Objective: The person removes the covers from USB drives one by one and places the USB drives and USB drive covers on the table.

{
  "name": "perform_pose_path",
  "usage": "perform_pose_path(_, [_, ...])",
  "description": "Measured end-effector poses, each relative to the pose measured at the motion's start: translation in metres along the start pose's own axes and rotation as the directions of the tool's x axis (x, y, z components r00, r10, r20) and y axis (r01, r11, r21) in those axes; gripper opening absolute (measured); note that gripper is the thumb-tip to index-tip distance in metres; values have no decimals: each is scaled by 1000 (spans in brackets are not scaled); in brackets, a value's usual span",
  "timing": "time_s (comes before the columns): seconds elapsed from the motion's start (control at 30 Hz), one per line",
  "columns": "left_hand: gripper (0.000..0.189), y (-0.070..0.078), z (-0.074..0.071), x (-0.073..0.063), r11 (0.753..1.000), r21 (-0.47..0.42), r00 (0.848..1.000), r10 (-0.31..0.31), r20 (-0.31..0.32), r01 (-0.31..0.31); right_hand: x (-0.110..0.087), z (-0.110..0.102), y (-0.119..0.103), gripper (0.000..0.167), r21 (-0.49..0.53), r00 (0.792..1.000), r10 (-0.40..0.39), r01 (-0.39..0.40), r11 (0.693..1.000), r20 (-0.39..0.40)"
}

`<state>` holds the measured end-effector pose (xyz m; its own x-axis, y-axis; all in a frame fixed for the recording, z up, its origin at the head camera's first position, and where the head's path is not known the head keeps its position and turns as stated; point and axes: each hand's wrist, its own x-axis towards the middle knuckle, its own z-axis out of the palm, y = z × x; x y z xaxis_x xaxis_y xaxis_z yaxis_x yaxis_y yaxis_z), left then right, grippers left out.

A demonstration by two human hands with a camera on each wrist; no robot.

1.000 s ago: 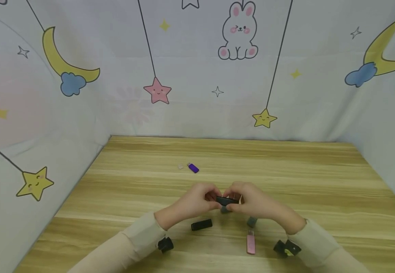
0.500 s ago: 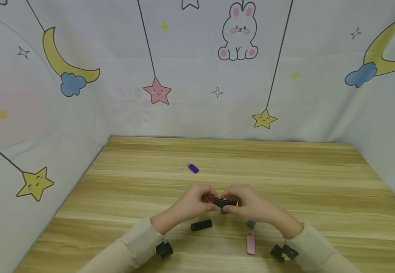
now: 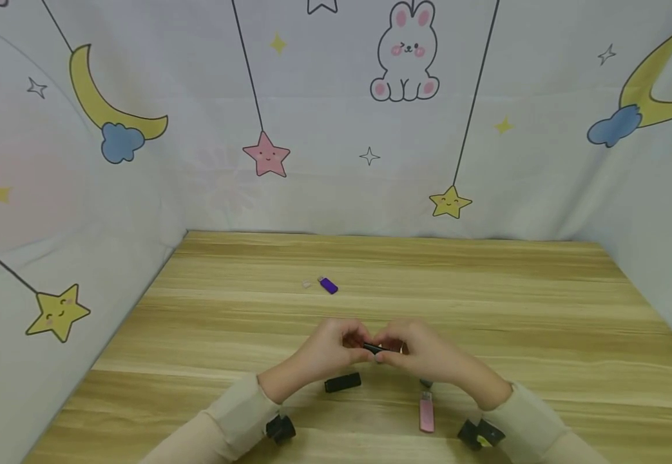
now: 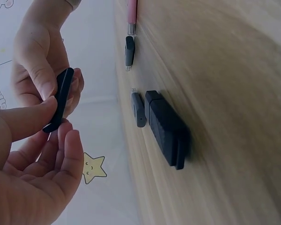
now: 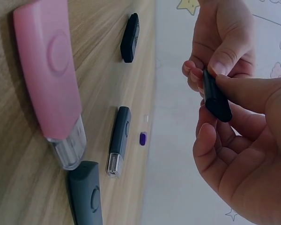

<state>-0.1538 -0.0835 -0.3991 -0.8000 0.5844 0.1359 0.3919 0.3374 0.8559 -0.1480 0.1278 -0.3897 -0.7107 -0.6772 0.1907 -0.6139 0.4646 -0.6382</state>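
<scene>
Both hands hold one slim black USB stick point(image 4: 62, 101) above the table, in the middle of the head view. My left hand point(image 3: 326, 348) pinches one end between thumb and fingers. At the other end, my right hand point(image 3: 428, 351) pinches it the same way, and the fingertips of both hands nearly meet. Fingers cover part of the stick. Below the hands on the table lies a second black USB stick point(image 3: 343, 383), with a pink USB stick point(image 3: 426, 412) to its right. Two grey USB sticks show in the right wrist view, one grey stick point(image 5: 119, 133) beyond the other grey stick point(image 5: 86, 197).
Farther back on the wooden table point(image 3: 515, 290) lies a purple USB stick point(image 3: 328, 285) beside a small clear cap point(image 3: 307, 283). A pale printed cloth point(image 3: 336, 193) hangs behind the table and along its sides. Each wrist wears a small black camera.
Both hands have come slightly nearer the body and lower in the head view. The held black USB stick has turned so less of its broad face shows.
</scene>
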Motion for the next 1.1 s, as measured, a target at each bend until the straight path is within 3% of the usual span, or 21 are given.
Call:
perform_pose_path(0.6, [8,1,0,0,999,-33,1000,-4,20,4,-2,3,8,14,35,987,-157,158,987,-32])
perform_pose_path(0.9, [15,5,-2,0,997,-33,998,-64,-17,63,-3,2,4,24,77,999,-34,37,996,-39])
perform_pose_path(1.1, [21,5,-2,0,1000,-4,999,-21,-37,21,-3,2,1,21,69,999,0,3,998,-47])
